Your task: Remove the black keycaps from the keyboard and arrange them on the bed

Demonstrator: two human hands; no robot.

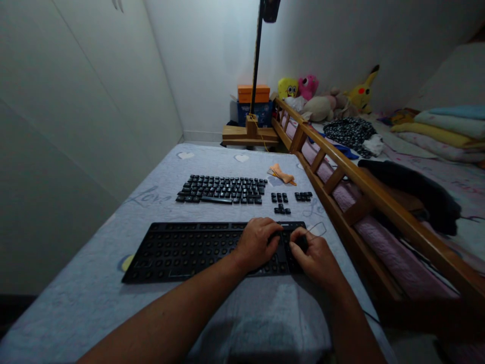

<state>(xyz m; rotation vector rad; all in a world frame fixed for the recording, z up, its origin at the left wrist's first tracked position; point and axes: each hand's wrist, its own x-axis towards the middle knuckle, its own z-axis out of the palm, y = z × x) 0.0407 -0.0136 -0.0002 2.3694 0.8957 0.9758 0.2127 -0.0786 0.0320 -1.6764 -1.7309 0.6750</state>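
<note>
A black keyboard [182, 247] lies across the near part of the cloth, most of its key positions showing bare switches without caps. My left hand [257, 245] rests over its right half, fingers bent against it around the upper edge. My right hand [316, 258] is at the number pad end, thumb and forefinger pinched together. From that pinch sticks out a thin wire loop, a wire keycap puller [321, 228]. Beyond the keyboard, removed black keycaps [223, 188] lie in rows. Smaller groups, including arrow keycaps [281, 210] and more keycaps [303, 196], are to their right.
Near the far right of the patterned cloth [159, 172] lies a crumpled orange item [281, 174]. A wooden bed rail [341, 162] runs along the right side. Behind stand a wooden stand [250, 132] with a dark pole and an orange box [253, 93].
</note>
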